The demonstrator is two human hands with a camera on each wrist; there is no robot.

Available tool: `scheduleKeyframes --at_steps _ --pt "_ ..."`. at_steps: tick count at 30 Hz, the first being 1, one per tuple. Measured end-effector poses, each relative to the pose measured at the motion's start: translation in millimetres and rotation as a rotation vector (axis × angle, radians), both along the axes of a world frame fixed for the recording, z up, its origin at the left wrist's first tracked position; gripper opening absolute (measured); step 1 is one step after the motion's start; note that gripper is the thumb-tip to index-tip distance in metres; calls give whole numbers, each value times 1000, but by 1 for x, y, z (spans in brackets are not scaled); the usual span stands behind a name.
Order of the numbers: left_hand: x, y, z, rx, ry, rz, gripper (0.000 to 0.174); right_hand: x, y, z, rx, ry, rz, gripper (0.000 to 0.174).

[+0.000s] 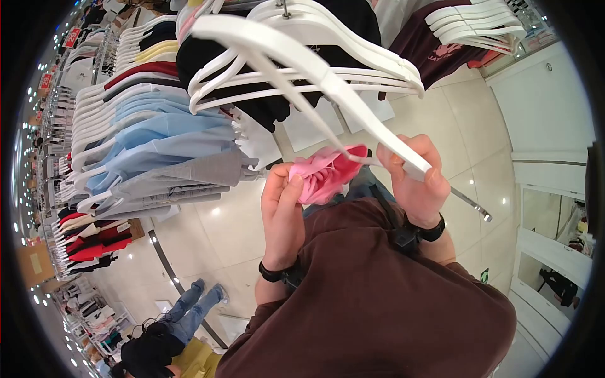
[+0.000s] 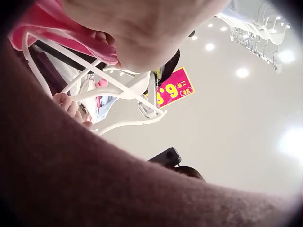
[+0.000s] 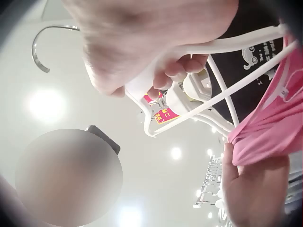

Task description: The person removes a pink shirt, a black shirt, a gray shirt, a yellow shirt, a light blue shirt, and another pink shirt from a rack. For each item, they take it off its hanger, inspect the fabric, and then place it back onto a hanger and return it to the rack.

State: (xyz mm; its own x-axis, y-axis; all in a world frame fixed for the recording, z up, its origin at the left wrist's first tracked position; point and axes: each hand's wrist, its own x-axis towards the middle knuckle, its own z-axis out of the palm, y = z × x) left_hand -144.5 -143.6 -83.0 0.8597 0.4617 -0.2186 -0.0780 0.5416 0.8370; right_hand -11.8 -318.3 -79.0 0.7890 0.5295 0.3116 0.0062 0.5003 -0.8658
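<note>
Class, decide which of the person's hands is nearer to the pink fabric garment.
Left: the left hand pinches the pink fabric garment; the right hand, apart from it, grips the curved white hanger.

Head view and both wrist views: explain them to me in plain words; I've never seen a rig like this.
There is no robot here, only one person's two bare hands. The head picture comes from a camera worn on the head, looking forward and down. The other two come from cameras on the wrists; they look upward past each hand, so ceiling lights show. The left hand holds a bunched pink garment. The right hand grips a white hanger near its metal hook. Beyond them, light blue garments hang in a row.
</note>
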Motion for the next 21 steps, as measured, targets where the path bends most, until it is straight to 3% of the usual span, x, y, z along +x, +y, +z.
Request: scheduleKeyframes --at_steps 3,7,9,15,21 --pt "2 2 0 -18 -18 -47 21 -5 3 -4 48 44 77 53" --pt "3 1 8 -108 -10 -28 25 -1 14 -19 96 119 178 72" --pt "-3 7 8 -89 -45 -9 33 13 12 -31 262 217 348 77" --pt "-14 10 21 -91 -35 -19 45 30 6 -42 224 374 435 70" --pt "-15 14 23 -132 -127 26 40 22 27 -67 274 496 527 57"
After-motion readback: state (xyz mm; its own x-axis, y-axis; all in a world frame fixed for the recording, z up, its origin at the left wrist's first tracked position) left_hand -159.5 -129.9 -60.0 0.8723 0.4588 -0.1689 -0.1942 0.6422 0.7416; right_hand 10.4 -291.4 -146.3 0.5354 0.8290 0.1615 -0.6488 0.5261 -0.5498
